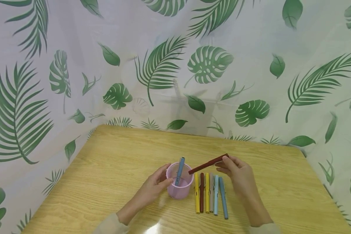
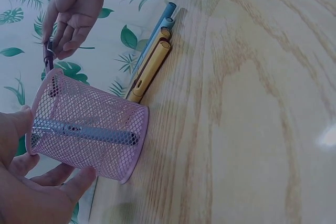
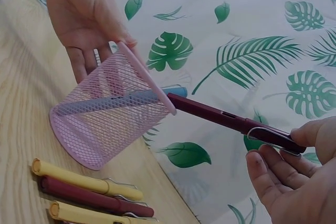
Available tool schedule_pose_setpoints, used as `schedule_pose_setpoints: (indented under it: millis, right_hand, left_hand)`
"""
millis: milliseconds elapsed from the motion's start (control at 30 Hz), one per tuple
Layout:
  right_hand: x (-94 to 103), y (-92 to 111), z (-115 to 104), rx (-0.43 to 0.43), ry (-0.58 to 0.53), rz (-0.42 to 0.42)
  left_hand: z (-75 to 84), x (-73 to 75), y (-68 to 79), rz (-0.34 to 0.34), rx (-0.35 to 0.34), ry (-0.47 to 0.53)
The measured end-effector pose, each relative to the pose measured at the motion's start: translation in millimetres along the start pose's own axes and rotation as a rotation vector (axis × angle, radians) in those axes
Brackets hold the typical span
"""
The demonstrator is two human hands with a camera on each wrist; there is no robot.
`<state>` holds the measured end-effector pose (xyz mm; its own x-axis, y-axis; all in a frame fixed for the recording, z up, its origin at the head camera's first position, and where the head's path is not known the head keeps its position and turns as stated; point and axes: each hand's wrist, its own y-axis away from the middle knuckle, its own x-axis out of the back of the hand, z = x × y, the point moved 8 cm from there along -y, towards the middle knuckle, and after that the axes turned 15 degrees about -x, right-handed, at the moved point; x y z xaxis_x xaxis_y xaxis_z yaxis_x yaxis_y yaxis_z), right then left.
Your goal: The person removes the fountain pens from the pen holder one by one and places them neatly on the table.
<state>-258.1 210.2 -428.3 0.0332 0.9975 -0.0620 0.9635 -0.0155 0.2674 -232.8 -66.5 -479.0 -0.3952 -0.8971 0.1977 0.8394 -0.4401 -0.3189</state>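
A pink mesh pen cup (image 1: 180,192) stands on the table, and my left hand (image 1: 153,188) holds it round its left side, thumb over the near rim. One blue pen (image 1: 180,170) leans inside the cup. My right hand (image 1: 239,175) pinches a dark red pen (image 3: 231,120) by its clip end, between thumb and fingers. The free end of that pen is at the cup's rim, tilted down to the left. Just right of the cup lies a row of several pens, among them a yellow pen (image 1: 197,195), another dark red pen (image 1: 202,195) and a light blue pen (image 1: 216,195).
The wood-grain table (image 1: 119,156) carries the cup and pens. At the row's right end lies a darker blue pen (image 1: 223,198), slightly slanted. A white curtain with green leaves (image 1: 163,113) hangs along the table's back and sides.
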Motion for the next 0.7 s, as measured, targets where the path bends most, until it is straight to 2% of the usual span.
schedule_pose_setpoints:
  millis: [367, 700]
  right_hand:
    - [30.9, 1.3, -7.3, 0.021, -0.145, -0.016]
    - [55.8, 4.8, -6.7, 0.054, -0.189, -0.040]
  left_hand:
    - [-0.7, -0.8, 1.4, -0.021, -0.011, 0.003]
    - [0.5, -0.2, 1.3, -0.022, -0.009, -0.011]
